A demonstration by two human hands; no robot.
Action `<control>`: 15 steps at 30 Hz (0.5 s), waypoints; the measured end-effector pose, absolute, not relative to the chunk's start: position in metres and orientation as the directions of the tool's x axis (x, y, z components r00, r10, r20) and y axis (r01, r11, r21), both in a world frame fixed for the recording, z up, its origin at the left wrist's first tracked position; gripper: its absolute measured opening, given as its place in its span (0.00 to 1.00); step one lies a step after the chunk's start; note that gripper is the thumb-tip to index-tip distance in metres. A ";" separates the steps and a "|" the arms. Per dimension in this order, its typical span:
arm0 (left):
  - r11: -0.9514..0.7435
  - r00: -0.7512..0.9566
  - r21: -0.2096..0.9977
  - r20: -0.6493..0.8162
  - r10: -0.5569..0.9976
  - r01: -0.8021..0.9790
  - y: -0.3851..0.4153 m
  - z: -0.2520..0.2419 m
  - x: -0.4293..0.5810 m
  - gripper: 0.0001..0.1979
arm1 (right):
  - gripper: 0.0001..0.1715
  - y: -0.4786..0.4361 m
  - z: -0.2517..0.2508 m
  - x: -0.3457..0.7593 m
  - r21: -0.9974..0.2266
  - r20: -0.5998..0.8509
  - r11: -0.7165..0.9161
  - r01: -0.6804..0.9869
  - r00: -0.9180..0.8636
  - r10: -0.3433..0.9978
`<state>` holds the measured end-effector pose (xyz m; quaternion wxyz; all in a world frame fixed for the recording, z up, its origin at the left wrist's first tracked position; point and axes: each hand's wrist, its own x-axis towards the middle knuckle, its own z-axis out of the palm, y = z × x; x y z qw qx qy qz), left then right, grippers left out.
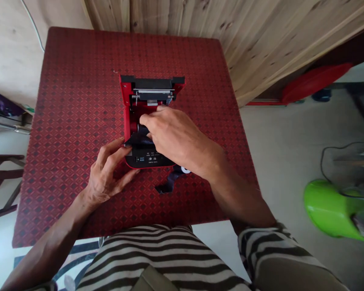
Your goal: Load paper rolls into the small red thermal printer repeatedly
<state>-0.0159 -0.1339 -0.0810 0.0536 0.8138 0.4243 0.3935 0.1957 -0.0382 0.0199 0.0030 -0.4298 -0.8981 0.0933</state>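
Observation:
A small red and black printer sits on the table with its lid raised at the back. My left hand grips its front left corner, fingertips on the side edge and thumb along the front. Inside the bay, my right hand has its fingers curled down; what lies under the fingertips is hidden. Black ribbon stretches across the opening beside those fingers. Near the front right corner, a white-cored roll lies partly under my right wrist, with a loose strip of black ribbon trailing from it.
The printer stands on a table with a red patterned cover. Wooden panelling rises behind. A green plastic bin or stool and a cable are on the floor at right; a dark wooden chair is at left.

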 end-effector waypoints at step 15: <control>-0.625 0.333 0.427 0.580 0.744 0.653 -0.134 -0.076 -0.014 0.38 | 0.19 -0.022 0.008 0.190 -0.189 -0.235 0.563 0.805 -0.593 0.770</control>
